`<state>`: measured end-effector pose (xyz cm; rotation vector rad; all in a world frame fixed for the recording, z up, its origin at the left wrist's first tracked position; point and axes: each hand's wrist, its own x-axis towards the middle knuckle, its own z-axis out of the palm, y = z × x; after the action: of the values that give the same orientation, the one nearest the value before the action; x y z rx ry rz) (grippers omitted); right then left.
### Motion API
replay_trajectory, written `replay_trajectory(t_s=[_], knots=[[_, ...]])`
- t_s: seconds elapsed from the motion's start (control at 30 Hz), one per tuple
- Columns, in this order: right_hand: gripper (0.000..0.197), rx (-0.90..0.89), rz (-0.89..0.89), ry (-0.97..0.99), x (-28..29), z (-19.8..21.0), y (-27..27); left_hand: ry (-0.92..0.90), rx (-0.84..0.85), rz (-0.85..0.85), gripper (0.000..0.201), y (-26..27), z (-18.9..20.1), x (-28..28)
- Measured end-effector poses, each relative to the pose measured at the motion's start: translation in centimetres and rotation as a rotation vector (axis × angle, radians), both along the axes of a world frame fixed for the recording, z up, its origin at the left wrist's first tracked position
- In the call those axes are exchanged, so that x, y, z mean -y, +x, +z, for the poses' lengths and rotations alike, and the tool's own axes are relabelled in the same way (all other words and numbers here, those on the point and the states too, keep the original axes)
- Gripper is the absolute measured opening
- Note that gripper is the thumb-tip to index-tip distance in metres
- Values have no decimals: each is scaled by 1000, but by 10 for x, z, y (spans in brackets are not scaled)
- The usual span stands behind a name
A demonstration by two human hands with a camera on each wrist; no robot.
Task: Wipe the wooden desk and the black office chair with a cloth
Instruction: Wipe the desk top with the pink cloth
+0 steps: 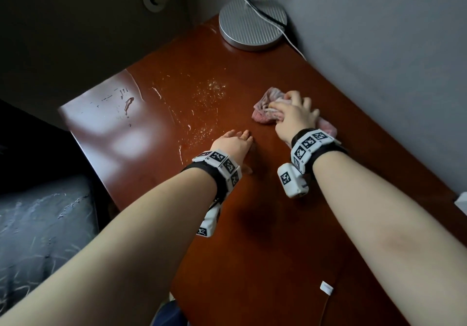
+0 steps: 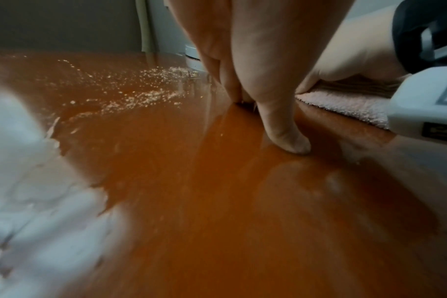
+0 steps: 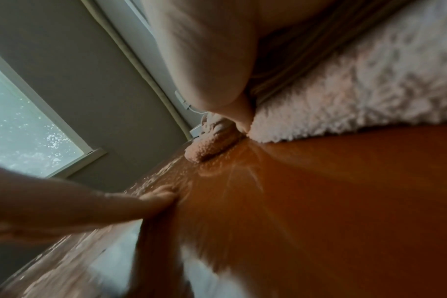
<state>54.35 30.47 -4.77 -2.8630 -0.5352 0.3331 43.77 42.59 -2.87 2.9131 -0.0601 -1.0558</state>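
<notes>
A glossy reddish-brown wooden desk (image 1: 265, 224) fills the middle of the head view. Pale crumbs and smears (image 1: 207, 90) lie on its far left part. My right hand (image 1: 294, 114) grips a bunched pink terry cloth (image 1: 265, 109) and presses it on the desk right of centre; the cloth (image 3: 357, 84) fills the upper right of the right wrist view. My left hand (image 1: 233, 144) rests on the desk beside it, with fingertips and thumb (image 2: 286, 137) touching the wood. It holds nothing. The black chair (image 1: 38, 224) shows at the lower left.
A round silver lamp base (image 1: 252, 24) with black and white cables stands at the desk's far corner. A grey wall (image 1: 391, 60) runs along the right side. A small white plug (image 1: 326, 287) with a cord lies near the front.
</notes>
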Motion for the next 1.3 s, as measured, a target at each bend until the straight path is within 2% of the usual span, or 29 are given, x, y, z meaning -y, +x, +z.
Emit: replay_trajectory(t_s=[0.3, 0.4, 0.83, 1.0, 1.2, 1.3], knots=[[50, -38, 54, 10, 12, 2, -63, -14, 88, -87, 58, -40, 5, 2], [50, -49, 56, 6, 12, 2, -86, -18, 119, -107, 51, -63, 7, -2], [54, -78, 64, -43, -10, 3, -204, -29, 133, -171, 59, -182, -2, -33], [54, -81, 104, -45, -23, 2, -259, -46, 192, -111, 49, -227, -3, -55], [52, -125, 183, -68, -33, 6, -312, -23, 183, 33, 59, -266, -3, -96], [54, -145, 238, -94, -38, 8, -333, 2, 195, 99, 52, -276, -5, -118]])
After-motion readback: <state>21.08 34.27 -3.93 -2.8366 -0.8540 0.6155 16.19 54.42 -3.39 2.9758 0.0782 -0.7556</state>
